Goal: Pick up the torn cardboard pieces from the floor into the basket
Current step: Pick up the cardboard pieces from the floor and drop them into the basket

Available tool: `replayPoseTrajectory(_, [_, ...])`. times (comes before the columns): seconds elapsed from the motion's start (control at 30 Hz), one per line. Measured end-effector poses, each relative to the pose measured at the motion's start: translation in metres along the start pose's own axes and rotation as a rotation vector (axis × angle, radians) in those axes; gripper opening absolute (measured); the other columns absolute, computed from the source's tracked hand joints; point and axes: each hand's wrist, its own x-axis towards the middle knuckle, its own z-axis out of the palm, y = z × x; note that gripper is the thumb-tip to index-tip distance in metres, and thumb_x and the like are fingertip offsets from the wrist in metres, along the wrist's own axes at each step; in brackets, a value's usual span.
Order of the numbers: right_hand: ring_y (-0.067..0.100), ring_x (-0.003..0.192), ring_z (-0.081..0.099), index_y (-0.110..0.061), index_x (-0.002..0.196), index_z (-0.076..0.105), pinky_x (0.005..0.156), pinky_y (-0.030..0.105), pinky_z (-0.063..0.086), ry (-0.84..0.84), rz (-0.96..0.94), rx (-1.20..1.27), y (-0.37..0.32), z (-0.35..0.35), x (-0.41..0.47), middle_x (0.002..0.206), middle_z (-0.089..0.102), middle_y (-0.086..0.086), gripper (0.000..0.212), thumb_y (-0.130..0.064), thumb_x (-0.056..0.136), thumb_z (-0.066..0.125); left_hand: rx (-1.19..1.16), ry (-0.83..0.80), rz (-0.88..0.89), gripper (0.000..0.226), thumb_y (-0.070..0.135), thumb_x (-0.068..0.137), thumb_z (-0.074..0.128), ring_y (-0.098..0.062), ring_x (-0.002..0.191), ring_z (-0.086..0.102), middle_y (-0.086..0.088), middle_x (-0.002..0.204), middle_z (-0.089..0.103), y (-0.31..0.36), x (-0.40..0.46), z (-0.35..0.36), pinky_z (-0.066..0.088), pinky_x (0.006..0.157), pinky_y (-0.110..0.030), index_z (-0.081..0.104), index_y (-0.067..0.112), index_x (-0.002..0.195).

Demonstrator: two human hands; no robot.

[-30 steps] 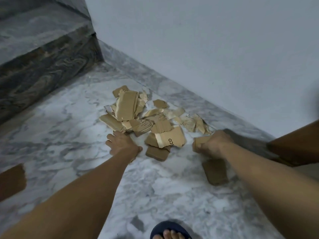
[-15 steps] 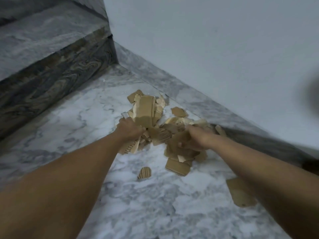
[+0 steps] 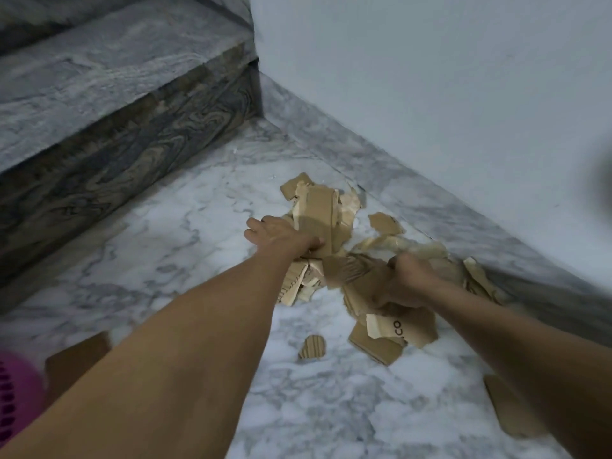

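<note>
Cardboard pieces (image 3: 334, 226) mostly on floor (image 3: 165, 253), left hand (image 3: 281, 238) and right hand (image 3: 407, 283) each clutching a bunch, basket (image 3: 15, 395) awaiting.

Black letters "CO" run along a pale strip on one torn cardboard piece (image 3: 395, 327); the rest of the word is cut off.
</note>
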Motion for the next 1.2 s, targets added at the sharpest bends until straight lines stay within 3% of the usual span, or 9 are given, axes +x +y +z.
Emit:
replayPoseTrajectory(0.1, [0.022,0.091,0.06,-0.013,0.105,0.066,0.066,0.028,0.047,-0.003,-0.027,-0.029,-0.001,0.003,-0.002,0.111,0.062,0.007,0.059,-0.042,0.059,0.086,-0.257,-0.134,-0.051,0.105,0.05,0.044,0.091,-0.027,0.113,0.055,-0.015,0.123,0.05,0.001,0.008,0.004,0.051,0.093,-0.039,0.042,0.003,0.124])
replayPoseTrajectory(0.2, [0.02,0.088,0.059,-0.013,0.108,0.065,0.072,0.029,0.051,-0.007,-0.031,0.041,-0.004,-0.001,-0.004,0.103,0.063,0.001,0.061,-0.038,0.057,0.09,-0.481,-0.203,-0.033,0.079,0.022,0.045,0.095,-0.026,0.074,0.072,-0.015,0.092,0.068,-0.004,0.007,-0.001,0.062,0.067,-0.038,0.05,0.005,0.107])
replayPoseTrajectory(0.4, [0.019,0.091,0.06,-0.019,0.108,0.064,0.085,0.029,0.051,-0.038,-0.076,0.185,-0.015,-0.011,-0.01,0.1,0.065,-0.001,0.054,-0.019,0.061,0.091,-0.549,-0.153,0.032,0.064,0.015,0.063,0.088,-0.023,0.091,0.063,-0.007,0.104,0.058,-0.03,0.0,-0.022,0.052,0.062,-0.03,0.044,0.011,0.109])
replayPoseTrajectory(0.5, [0.019,0.09,0.06,-0.021,0.1,0.06,0.073,0.027,0.048,-0.079,-0.15,0.194,-0.029,-0.026,-0.017,0.099,0.062,0.001,0.042,-0.013,0.068,0.086,-0.574,-0.132,0.046,0.067,0.013,0.06,0.089,-0.028,0.099,0.062,-0.009,0.109,0.059,-0.045,-0.005,-0.041,0.058,0.08,-0.039,0.048,0.01,0.112])
replayPoseTrajectory(0.7, [0.01,0.07,0.052,-0.01,0.132,0.044,0.039,0.012,0.038,-0.074,-0.27,0.223,-0.083,-0.083,-0.039,0.101,0.054,0.003,0.078,-0.014,0.068,0.087,-0.63,-0.114,0.078,0.059,0.01,0.059,0.09,-0.029,0.098,0.06,-0.01,0.106,0.059,-0.077,-0.015,-0.104,0.058,0.082,-0.044,0.051,0.01,0.103])
replayPoseTrajectory(0.87, [0.015,0.081,0.059,-0.008,0.118,0.051,0.058,0.023,0.044,-0.045,-0.372,0.296,-0.155,-0.131,-0.082,0.098,0.06,0.005,0.064,-0.013,0.067,0.088,-0.701,-0.089,0.053,0.05,0.003,0.06,0.089,-0.032,0.094,0.063,-0.014,0.101,0.059,-0.117,-0.04,-0.181,0.059,0.076,-0.049,0.054,0.007,0.094])
replayPoseTrajectory(1.0, [0.014,0.079,0.059,-0.013,0.099,0.052,0.06,0.024,0.049,-0.019,-0.491,0.313,-0.218,-0.151,-0.13,0.093,0.06,0.004,0.05,-0.013,0.065,0.089,-0.702,-0.042,0.05,0.054,0.003,0.062,0.087,-0.027,0.081,0.063,-0.014,0.096,0.061,-0.156,-0.068,-0.246,0.059,0.061,-0.034,0.054,0.002,0.106])
replayPoseTrajectory(1.07, [0.021,0.078,0.065,-0.013,0.091,0.054,0.066,0.035,0.058,-0.029,-0.536,0.33,-0.249,-0.16,-0.157,0.092,0.063,0.009,0.046,-0.009,0.063,0.09,-0.679,-0.001,0.044,0.059,0.006,0.059,0.087,-0.028,0.087,0.064,-0.015,0.099,0.063,-0.183,-0.082,-0.28,0.058,0.073,-0.036,0.055,0.002,0.109])
replayPoseTrajectory(1.2, [0.018,0.055,0.068,-0.01,0.094,0.054,0.046,0.028,0.055,-0.111,-0.595,0.353,-0.305,-0.175,-0.215,0.081,0.066,0.012,0.042,-0.004,0.068,0.086,-0.64,0.025,0.005,0.027,-0.001,0.074,0.072,-0.027,0.083,0.06,-0.014,0.085,0.061,-0.231,-0.115,-0.34,0.047,0.07,-0.033,0.058,0.003,0.096])
